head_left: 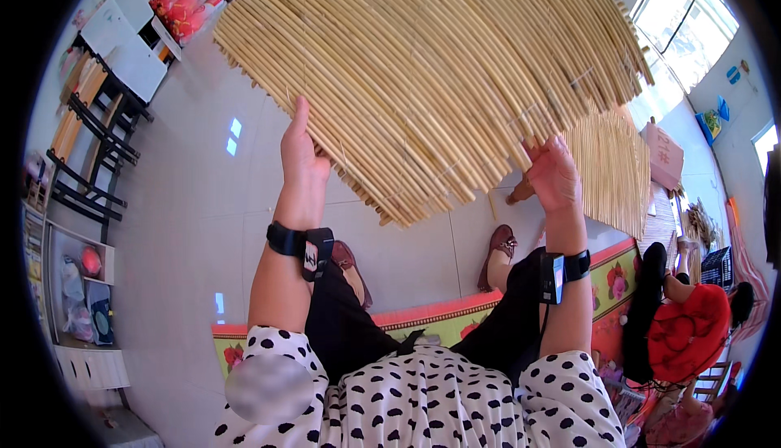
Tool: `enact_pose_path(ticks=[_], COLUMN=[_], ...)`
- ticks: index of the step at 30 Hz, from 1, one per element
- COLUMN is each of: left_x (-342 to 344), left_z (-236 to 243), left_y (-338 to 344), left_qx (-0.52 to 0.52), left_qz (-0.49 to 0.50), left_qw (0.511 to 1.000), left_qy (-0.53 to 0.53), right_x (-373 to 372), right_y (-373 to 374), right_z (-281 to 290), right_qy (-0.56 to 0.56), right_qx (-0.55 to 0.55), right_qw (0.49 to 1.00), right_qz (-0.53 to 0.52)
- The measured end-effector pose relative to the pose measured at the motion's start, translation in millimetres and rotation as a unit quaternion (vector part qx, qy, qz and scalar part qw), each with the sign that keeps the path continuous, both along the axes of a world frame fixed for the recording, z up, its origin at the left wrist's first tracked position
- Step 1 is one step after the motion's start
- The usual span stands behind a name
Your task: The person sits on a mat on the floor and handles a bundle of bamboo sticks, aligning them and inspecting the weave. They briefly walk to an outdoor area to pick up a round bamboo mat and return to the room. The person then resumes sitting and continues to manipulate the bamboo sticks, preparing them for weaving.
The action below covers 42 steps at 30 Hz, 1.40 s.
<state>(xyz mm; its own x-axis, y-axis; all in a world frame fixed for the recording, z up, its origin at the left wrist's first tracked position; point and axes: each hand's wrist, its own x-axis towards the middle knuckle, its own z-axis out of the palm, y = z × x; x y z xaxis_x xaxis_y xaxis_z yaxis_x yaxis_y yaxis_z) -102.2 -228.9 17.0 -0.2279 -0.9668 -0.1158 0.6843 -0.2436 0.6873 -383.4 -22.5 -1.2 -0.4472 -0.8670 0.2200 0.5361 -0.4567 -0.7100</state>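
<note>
A large mat of reed stalks (439,65), laid side by side and bound with thin threads, is held up in front of me. My left hand (303,155) is closed on its near left edge, thumb on top and fingers behind. At the near right edge my right hand (558,175) pinches the ends of the stalks, its fingertips partly hidden by them. The near corner points down toward me, with uneven stalk ends. Loose thread ends show near both hands. Each wrist wears a black strap with a small device.
Another reed mat (610,167) lies at the right, beside a pink bag (665,155). A person in red (690,334) sits at the lower right. A floral cloth (443,326) is under my legs. Shelves (77,285) and a black-framed bench (89,135) stand along the left.
</note>
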Motion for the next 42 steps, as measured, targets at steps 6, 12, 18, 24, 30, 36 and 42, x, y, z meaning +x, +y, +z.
enact_pose_path(ticks=[6, 12, 18, 24, 30, 36, 42], left_x=[-0.9, -5.7, -5.5, -6.3, -3.0, 1.9, -1.5], left_z=[-0.3, -6.8, -7.7, -3.8, -0.1, 8.6, 12.3], left_y=[-0.9, -3.6, 0.0, 3.2, 6.1, 10.4, 8.7], left_qx=[0.023, 0.038, 0.026, 0.042, 0.024, 0.009, -0.057], left_qz=[-0.001, 0.003, 0.014, -0.006, -0.031, -0.058, -0.077], left_qw=[0.999, 0.998, 0.996, 0.996, 0.998, 0.997, 0.991], left_qy=[0.026, 0.056, 0.086, 0.08, 0.05, 0.054, 0.092], right_x=[34.8, 64.7, 88.0, 80.9, 85.1, 78.6, 73.2], right_y=[-12.5, -27.5, -36.1, -40.4, -40.6, -39.1, -32.8], right_z=[7.7, 6.3, 3.3, -8.1, -4.3, -7.9, -9.2], right_qy=[0.069, 0.062, 0.079, 0.123, 0.1, 0.075, 0.048], right_qx=[0.07, 0.105, 0.159, 0.122, 0.149, 0.155, 0.135], right_qw=[0.995, 0.993, 0.984, 0.983, 0.979, 0.977, 0.982], right_qz=[0.026, 0.01, -0.016, -0.06, -0.093, -0.122, -0.123])
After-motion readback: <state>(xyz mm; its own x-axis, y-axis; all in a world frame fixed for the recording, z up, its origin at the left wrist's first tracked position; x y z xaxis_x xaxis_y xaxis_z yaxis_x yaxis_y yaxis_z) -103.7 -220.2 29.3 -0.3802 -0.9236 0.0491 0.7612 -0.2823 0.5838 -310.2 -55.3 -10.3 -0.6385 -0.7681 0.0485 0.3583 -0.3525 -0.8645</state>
